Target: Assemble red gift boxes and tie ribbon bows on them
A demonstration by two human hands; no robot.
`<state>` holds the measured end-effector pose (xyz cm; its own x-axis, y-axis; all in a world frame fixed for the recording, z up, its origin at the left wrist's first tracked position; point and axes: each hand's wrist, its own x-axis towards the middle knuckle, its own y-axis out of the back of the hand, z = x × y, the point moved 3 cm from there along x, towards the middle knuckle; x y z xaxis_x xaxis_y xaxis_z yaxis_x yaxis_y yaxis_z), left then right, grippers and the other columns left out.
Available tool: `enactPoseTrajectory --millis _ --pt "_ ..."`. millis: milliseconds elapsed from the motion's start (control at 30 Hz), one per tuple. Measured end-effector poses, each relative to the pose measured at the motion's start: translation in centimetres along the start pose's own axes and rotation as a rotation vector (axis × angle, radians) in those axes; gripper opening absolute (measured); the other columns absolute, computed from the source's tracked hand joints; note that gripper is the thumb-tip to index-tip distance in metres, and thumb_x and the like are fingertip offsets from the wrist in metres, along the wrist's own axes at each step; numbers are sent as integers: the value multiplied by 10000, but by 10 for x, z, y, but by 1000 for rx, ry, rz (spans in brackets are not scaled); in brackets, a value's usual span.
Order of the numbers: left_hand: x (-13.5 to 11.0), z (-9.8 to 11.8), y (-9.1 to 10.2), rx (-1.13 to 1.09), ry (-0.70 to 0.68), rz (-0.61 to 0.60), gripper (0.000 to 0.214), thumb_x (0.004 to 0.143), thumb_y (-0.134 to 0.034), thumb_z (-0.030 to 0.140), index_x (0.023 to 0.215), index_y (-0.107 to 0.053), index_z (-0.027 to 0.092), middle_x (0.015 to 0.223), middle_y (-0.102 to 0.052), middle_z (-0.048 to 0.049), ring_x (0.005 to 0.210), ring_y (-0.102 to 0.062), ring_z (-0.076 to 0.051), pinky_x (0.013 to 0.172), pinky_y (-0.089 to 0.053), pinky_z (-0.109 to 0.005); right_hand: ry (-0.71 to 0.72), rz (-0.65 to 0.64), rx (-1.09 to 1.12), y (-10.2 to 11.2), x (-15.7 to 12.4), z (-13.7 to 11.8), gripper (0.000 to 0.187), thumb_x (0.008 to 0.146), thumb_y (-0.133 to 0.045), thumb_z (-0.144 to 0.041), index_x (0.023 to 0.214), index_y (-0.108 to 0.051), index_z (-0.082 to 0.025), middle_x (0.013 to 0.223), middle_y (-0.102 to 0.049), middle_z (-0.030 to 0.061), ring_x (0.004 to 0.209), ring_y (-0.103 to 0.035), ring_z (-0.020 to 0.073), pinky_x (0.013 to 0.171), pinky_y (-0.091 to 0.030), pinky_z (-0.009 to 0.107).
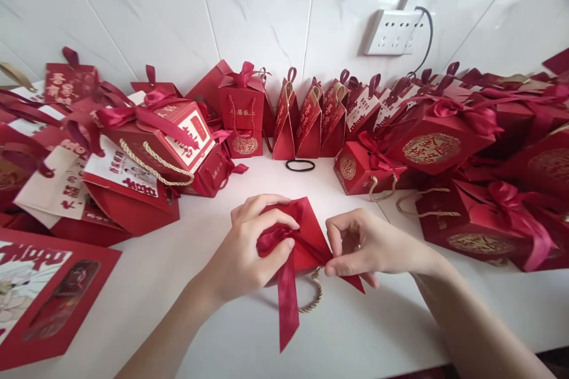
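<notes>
Ribbon [288, 308] looks slick, box [313, 225] light, crushable; left hand [249, 243] pinches ribbon midway, right hand [367, 243] its tail [354, 284]: good holds.

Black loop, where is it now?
The black loop lies on the white table, near the middle of the head view, in front of the triangular red boxes and beyond the left hand.

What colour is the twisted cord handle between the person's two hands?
The twisted cord handle is beige-gold; the head view shows it.
</notes>
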<state>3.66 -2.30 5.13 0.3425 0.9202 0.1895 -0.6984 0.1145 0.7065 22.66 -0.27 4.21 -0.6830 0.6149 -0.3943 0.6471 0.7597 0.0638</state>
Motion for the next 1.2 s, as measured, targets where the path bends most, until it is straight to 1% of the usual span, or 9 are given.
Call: enactPoseTrajectory --millis 167,300,367,433,500,567,767,967,1200 --pt "0 -1 0 -6 -2 5 154 817 -510 256 918 -623 281 1240 -529 -19 1215 -441 -249 1038 -333 -453 -79 -101 -9 5 -12 0 352 623 -793 -405 671 -559 -147 527 -607 -48 338 -509 37 308 -289 115" --pt "0 -1 0 2 0 14 146 819 -519 275 917 -627 280 1248 -530 -26 1218 -447 -257 1040 -352 -453 -220 -463 -12 -3 -25 -4 491 707 -671 -566 918 -666 -123 534 -590 -29 339 -497 48 302 -304 129" --pt "0 -1 0 4 -3 22 150 812 -527 276 921 -629 287 1251 -530 -19 1214 -454 -254 1042 -363 -451 -246 -661 -70 -14 -27 -7 644 737 -580 -643 1124 -617 -129 588 -592 -23 344 -499 43 324 -354 127" --pt "1 -1 0 -12 -3 32 152 801 -542 280 920 -636 287 1248 -534 -21 1208 -465 -253 1043 -373 -449 -271 -773 -102 -29 -22 -6 775 722 -528 -699 1282 -489 -164 638 -578 -35 328 -493 42 328 -393 133" --pt "2 -1 1 -41 6 33 152 785 -563 289 911 -648 281 1241 -543 -27 1195 -481 -256 1038 -390 -442 -278 -774 -59 -44 -11 -2 855 680 -504 -745 1316 -397 -184 679 -565 -43 308 -485 47 309 -411 152" --pt "3 -2 2 -71 18 30 154 774 -583 299 906 -660 278 1234 -550 -28 1181 -498 -257 1031 -408 -429 -225 -719 50 -56 0 4 844 672 -459 -775 1249 -408 -162 698 -581 -25 311 -490 55 294 -412 162" --pt "5 -6 2 -141 33 32 195 841 -546 362 963 -685 301 1226 -555 -13 1184 -501 -224 1030 -422 -371 -76 -536 309 -68 16 15 548 842 -410 -653 918 -538 -126 573 -562 -31 309 -502 52 310 -380 130" --pt "4 -5 0 -161 56 73 213 874 -509 355 952 -697 292 1188 -577 -17 1159 -522 -208 980 -468 -331 -153 -439 236 -66 15 17 485 891 -405 -583 880 -559 -124 623 -558 -27 335 -504 37 318 -413 139" --pt "6 -4 -1 -146 27 82 181 859 -533 330 900 -702 277 1126 -607 -21 1110 -551 -202 936 -489 -310 -113 -501 131 -63 11 15 524 923 -351 -553 998 -628 -113 671 -565 -14 343 -473 15 330 -412 125"
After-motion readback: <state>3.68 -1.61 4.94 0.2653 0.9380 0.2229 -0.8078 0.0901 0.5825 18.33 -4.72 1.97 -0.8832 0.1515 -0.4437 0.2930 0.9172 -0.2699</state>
